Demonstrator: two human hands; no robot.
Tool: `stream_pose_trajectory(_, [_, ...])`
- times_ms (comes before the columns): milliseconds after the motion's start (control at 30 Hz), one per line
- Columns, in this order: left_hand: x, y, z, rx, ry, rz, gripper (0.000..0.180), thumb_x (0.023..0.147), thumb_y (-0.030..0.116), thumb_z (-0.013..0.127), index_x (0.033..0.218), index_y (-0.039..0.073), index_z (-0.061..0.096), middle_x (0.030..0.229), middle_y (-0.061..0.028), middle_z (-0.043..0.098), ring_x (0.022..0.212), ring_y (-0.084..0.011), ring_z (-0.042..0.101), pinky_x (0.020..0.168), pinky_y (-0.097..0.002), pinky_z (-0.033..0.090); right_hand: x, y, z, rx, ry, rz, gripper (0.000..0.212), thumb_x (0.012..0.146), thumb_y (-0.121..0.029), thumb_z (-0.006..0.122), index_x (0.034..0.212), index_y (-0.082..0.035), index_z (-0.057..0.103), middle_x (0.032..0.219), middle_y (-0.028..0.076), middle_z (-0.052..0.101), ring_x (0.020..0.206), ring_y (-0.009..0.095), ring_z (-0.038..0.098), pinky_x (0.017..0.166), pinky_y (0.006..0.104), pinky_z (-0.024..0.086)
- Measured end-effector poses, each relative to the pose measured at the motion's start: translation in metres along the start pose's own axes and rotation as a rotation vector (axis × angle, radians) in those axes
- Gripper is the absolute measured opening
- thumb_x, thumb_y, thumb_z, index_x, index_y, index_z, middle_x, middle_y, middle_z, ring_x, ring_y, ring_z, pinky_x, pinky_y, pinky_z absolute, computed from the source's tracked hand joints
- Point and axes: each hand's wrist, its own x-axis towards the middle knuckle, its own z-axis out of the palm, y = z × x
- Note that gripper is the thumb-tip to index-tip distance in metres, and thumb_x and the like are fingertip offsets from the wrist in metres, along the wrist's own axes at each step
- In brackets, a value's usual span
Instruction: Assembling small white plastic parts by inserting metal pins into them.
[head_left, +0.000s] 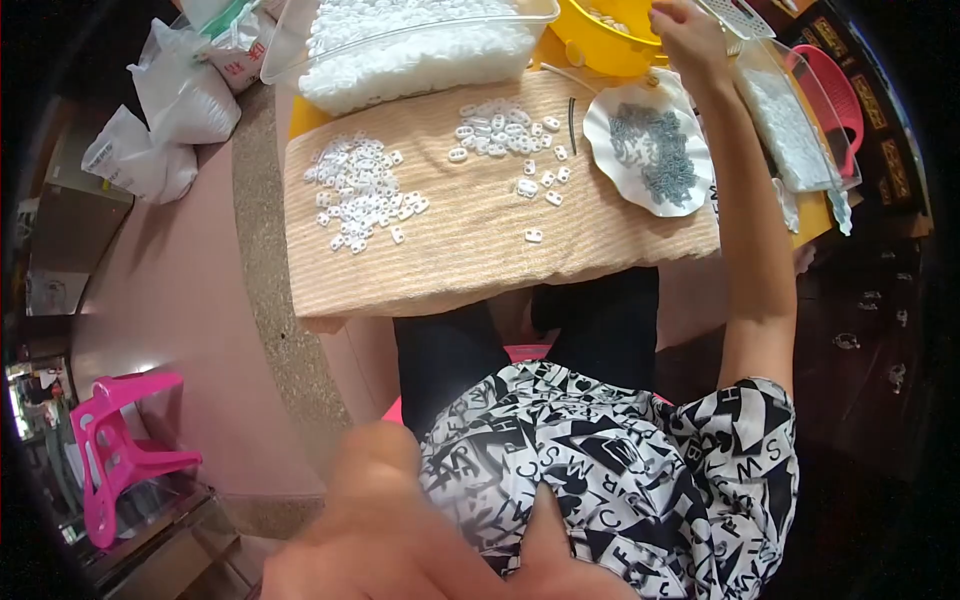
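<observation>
My left hand [400,535] looms blurred and very close at the lower edge. Two of its digits stand apart with nothing visible between them; the rest is cut off. Stretched to the far right, my right hand [692,40] is closed beside the yellow basin [625,55], its fingers curled; what they hold, if anything, is hidden. Below its wrist lies a white wavy-rimmed plate [603,150] with many small grey pieces [665,165]. Small white two-hole plastic pieces form a left pile [355,185] and a middle pile [500,128], with several loose ones [533,236] nearby.
A striped beige cloth [450,270] covers the work surface. Behind it stands a clear tub [420,65] full of white pieces. At right are another clear bin [790,130] and a pink basket [845,110]. White bags [185,90] and a pink stool [120,440] are at left.
</observation>
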Motion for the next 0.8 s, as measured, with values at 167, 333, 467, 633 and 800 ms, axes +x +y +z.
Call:
stream_pose_trajectory(167, [0.008,-0.004,-0.008,-0.087,0.018,-0.192,0.015,0.080,0.016,0.055,0.095,0.012,0.054,0.072,-0.0135,0.054,0.058,-0.0244,0.051,0.044,-0.0321,0.037,-0.071,-0.026,0.022,-0.686,-0.202,0.170,0.021,0.078,-0.015,0.056,0.094,-0.001,0.062,0.081,0.010,0.064,0.071,0.013,0.060,0.065,0.0260,0.046])
stream_pose_trajectory(333, [-0.007,-0.020,-0.027,0.002,-0.176,-0.008,0.020,0.081,0.015,0.050,0.100,0.012,0.054,0.073,-0.0118,0.059,0.061,-0.0309,0.058,0.044,-0.0357,0.037,-0.104,-0.011,0.028,-0.886,-0.505,0.107,0.024,0.069,-0.008,0.059,0.093,-0.002,0.062,0.089,0.018,0.060,0.082,0.031,0.058,0.073,0.0340,0.046])
stream_pose_trajectory(467, [-0.041,-0.031,-0.056,1.110,0.296,-0.407,0.024,0.070,0.002,0.057,0.094,0.005,0.057,0.082,-0.0096,0.056,0.060,-0.0186,0.050,0.050,-0.0295,0.038,-0.120,0.007,0.031,-0.875,-0.388,-0.028,0.020,0.072,-0.005,0.056,0.090,-0.003,0.061,0.083,0.017,0.057,0.081,0.033,0.054,0.072,0.0390,0.044])
stream_pose_trajectory(633, [-0.084,-0.044,-0.153,1.649,0.390,-0.852,0.017,0.068,0.001,0.060,0.085,0.000,0.059,0.077,-0.0100,0.057,0.066,-0.0201,0.054,0.060,-0.0292,0.043,-0.130,0.001,0.033,-0.889,-0.365,0.011,0.008,0.073,-0.004,0.053,0.079,-0.001,0.058,0.077,0.016,0.056,0.077,0.033,0.054,0.068,0.0394,0.044])
stream_pose_trajectory(800, [-0.081,-0.072,-0.193,1.923,0.046,-0.652,0.009,0.067,0.000,0.059,0.076,0.003,0.061,0.075,-0.0112,0.057,0.071,-0.0273,0.054,0.064,-0.0352,0.043,-0.131,0.000,0.026,-0.803,-0.300,-0.021,0.003,0.074,-0.004,0.052,0.075,-0.001,0.054,0.074,0.015,0.055,0.074,0.033,0.054,0.065,0.0392,0.043])
